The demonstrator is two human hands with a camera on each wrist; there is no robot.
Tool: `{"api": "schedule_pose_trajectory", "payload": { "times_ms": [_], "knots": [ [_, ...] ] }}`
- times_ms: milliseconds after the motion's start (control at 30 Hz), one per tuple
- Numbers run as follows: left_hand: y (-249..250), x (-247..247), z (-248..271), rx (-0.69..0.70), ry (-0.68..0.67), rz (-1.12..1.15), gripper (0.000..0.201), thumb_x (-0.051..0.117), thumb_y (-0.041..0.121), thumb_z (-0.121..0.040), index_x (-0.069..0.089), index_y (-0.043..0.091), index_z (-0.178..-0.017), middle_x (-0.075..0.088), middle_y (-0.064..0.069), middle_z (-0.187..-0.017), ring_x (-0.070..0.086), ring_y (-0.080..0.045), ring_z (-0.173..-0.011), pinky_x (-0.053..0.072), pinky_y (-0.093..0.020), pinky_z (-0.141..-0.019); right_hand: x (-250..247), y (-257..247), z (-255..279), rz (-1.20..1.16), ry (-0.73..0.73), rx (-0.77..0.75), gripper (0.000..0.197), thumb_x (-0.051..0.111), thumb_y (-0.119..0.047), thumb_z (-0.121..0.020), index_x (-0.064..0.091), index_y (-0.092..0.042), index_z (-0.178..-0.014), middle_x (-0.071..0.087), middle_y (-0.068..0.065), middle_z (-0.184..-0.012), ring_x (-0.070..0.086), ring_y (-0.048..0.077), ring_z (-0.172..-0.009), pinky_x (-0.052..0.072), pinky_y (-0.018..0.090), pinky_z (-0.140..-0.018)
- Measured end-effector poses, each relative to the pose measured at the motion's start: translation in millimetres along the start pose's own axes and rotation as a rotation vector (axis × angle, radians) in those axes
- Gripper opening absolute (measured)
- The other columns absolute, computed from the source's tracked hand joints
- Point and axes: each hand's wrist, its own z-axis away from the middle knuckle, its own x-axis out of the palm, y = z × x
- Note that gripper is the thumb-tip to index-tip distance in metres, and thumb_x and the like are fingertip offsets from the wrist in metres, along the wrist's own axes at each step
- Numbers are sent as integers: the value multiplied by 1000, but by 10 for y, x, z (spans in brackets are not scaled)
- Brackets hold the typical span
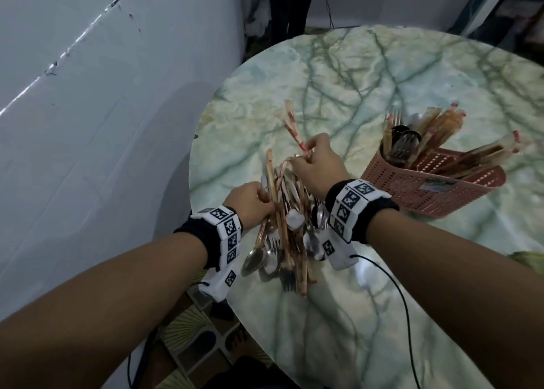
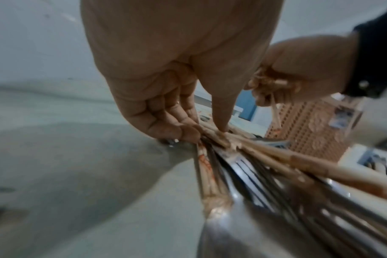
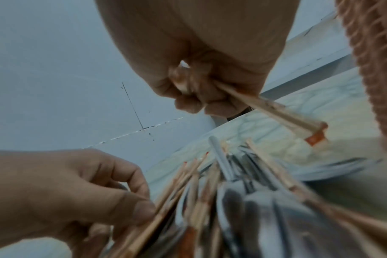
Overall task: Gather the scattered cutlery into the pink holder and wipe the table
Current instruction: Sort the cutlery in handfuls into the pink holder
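We are working with two hands over one round marble table (image 1: 368, 73). Our left hand (image 1: 250, 203) is curling its fingers and thumb round one big bundle (image 1: 282, 229) of mixed cutlery, holding it low over the near-left part of the table. In the bundle we are seeing wrapped chopsticks, forks and spoons packed together; too many overlap for a sure count, though at least two spoon bowls are showing at its near end in the head view. In the left wrist view the left fingers (image 2: 166, 120) are closing on the sticks while the thumb is pressing down on top of them, and fork tines are showing just below.

Our right hand (image 1: 318, 165) is pinching one wrapped pair of chopsticks (image 1: 294, 129) in curled fingers, just above the far end of the bundle; its red-printed wrapper is slanting up and away from us. In the right wrist view the same pair (image 3: 276, 111) is sticking out of the closed fingers (image 3: 188, 103), apart from the bundle below.

One pink holder (image 1: 435, 191) is standing on the table to the right of our right hand, near but not touching it. It is already holding several wrapped chopsticks and some metal cutlery, leaning outward; we cannot count them exactly.

Each wrist is wearing one black band with white marker tags.
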Motion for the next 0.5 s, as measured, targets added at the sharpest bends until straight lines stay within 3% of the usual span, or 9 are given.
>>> {"api": "schedule_pose_trajectory", "payload": {
  "times_ms": [67, 133, 200, 333, 400, 500],
  "knots": [
    [68, 1, 32, 33, 25, -96, 35, 73, 45, -88, 65, 10, -91, 72, -7, -89, 67, -24, -85, 53, -39, -76, -81, 57, -17, 88, -33, -12, 30, 56, -39, -97, 43, -20, -116, 65, -1, -82, 64, 20, -69, 51, 35, -60],
    [112, -5, 33, 27, 15, -107, 30, 70, 41, -91, 64, 12, -84, 73, -10, -88, 68, -26, -86, 53, -37, -75, -150, 146, -2, 203, -65, -8, 25, 52, -41, -100, 46, -20, -112, 62, -2, -81, 61, 18, -68, 42, 31, -56],
    [132, -30, 8, -8, -16, -83, 26, 70, 38, -89, 63, 15, -78, 74, -10, -84, 70, -27, -84, 54, -36, -74, -198, 262, 32, 254, -89, 9, 19, 50, -33, -100, 43, -17, -108, 61, 2, -81, 59, 21, -68, 38, 31, -53],
    [145, -89, -7, -68, -70, 58, 20, 71, 31, -87, 61, 14, -81, 75, -12, -75, 71, -25, -63, 59, -36, -69, -244, 421, 105, 271, -143, 44, 19, 48, -26, -99, 35, -15, -109, 58, 4, -83, 59, 22, -70, 47, 35, -62],
    [151, -99, -21, -66, -48, 83, 23, 67, 34, -88, 54, 16, -82, 72, -18, -81, 67, -27, -65, 58, -41, -69, -248, 443, 126, 260, -139, 28, 18, 50, -28, -99, 39, -17, -108, 59, 2, -83, 60, 21, -70, 47, 32, -60],
    [154, -152, 13, -24, 3, 113, 23, 59, 35, -93, 50, 15, -84, 70, -7, -78, 63, -26, -64, 50, -38, -65, -230, 400, 176, 264, -174, -87, 6, 56, -30, -100, 52, -25, -101, 62, -3, -80, 60, 15, -66, 40, 24, -50]
  ]
}}
